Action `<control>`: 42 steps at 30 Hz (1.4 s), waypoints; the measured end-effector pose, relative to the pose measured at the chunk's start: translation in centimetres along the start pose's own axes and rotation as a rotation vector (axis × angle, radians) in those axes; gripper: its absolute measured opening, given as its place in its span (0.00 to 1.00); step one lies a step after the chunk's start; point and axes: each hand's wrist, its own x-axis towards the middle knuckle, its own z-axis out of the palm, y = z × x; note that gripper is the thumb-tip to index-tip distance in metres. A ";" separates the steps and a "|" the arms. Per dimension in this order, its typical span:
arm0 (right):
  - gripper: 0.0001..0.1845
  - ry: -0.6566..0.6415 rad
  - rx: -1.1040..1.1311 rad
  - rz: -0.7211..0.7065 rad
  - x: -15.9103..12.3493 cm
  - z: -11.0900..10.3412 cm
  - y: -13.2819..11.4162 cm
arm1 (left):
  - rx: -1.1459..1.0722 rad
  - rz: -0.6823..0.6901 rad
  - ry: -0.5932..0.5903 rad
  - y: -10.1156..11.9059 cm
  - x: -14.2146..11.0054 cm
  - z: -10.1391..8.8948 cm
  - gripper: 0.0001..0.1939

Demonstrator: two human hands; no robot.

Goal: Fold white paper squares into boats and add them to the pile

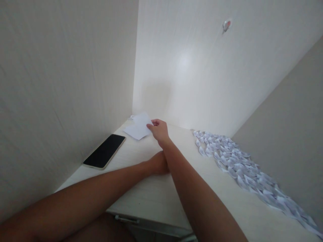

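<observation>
A white sheet of paper (140, 127) is pinched at its right edge between the thumb and fingers of my right hand (159, 130), near the back left corner of the table. It appears to lie over other paper, whose edges show behind and to the left. My left hand (158, 163) rests low over the table, under my right forearm. That forearm hides its fingers, so whether they hold anything does not show.
A smartphone (104, 151) with a dark screen lies by the left wall. Many small folded white paper pieces (242, 168) spread along the right side of the pale table (148, 198). Panels rise at the left, back and right. A drawer handle (127, 219) shows below the front edge.
</observation>
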 end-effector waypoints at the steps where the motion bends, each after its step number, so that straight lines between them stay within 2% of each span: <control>1: 0.10 0.011 0.028 0.006 -0.8 -1.8 0.3 | -0.038 -0.026 0.033 0.2 -0.1 -0.2 0.10; 2: 0.09 0.023 0.081 0.018 -1.8 -3.7 0.6 | -0.074 -0.051 0.064 0.3 -0.1 -0.5 0.10; 5: 0.03 0.075 0.545 0.162 -5.9 -9.6 2.3 | -0.166 -0.111 0.151 0.5 -0.1 -1.0 0.16; 8: 0.05 0.152 0.704 0.316 -10.1 -14.2 3.9 | -0.319 -0.188 0.272 0.6 -0.1 -1.0 0.15; 10: 0.07 0.173 0.740 0.383 -12.4 -16.1 4.7 | -0.362 -0.146 0.319 0.9 -0.2 -1.0 0.20; 13: 0.12 0.144 0.791 0.424 -15.2 -17.5 5.3 | -0.358 -0.039 0.365 1.6 -0.6 -0.9 0.33; 16: 0.15 0.115 0.824 0.424 -17.3 -17.5 5.6 | -0.310 0.088 0.413 2.5 -1.0 -0.9 0.44; 19: 0.15 0.119 0.846 0.424 -18.6 -16.8 6.1 | -0.218 0.256 0.471 3.2 -1.2 -1.3 0.47; 21: 0.15 0.104 0.851 0.434 -18.9 -16.1 6.7 | -0.099 0.316 0.532 3.7 -1.3 -1.8 0.40; 24: 0.16 0.042 0.838 0.431 -18.4 -15.4 7.7 | 0.066 0.361 0.536 4.4 -1.3 -2.4 0.17; 26: 0.18 0.008 0.881 0.433 -17.8 -15.1 8.4 | 0.012 0.300 0.497 4.7 -1.3 -2.4 0.06; 27: 0.20 0.012 0.926 0.438 -17.5 -15.0 8.7 | -0.086 0.207 0.466 4.8 -1.2 -2.2 0.04; 31: 0.21 0.130 1.080 0.390 -16.7 -14.4 9.8 | -0.759 -0.324 0.272 4.7 -1.0 -0.5 0.14; 33: 0.22 0.118 1.045 0.328 -16.7 -14.0 10.1 | -1.024 -0.452 0.239 4.7 -1.0 0.3 0.15; 35: 0.20 0.087 0.926 0.280 -16.7 -13.4 10.3 | -1.137 -0.483 0.243 4.8 -1.1 0.7 0.19; 39: 0.14 0.145 0.729 0.275 -16.6 -12.6 10.8 | -1.092 -0.464 0.230 4.7 -1.2 0.4 0.32; 42: 0.15 0.210 0.763 0.296 -16.5 -12.7 11.3 | -1.019 -0.243 0.196 3.9 -1.5 -0.3 0.48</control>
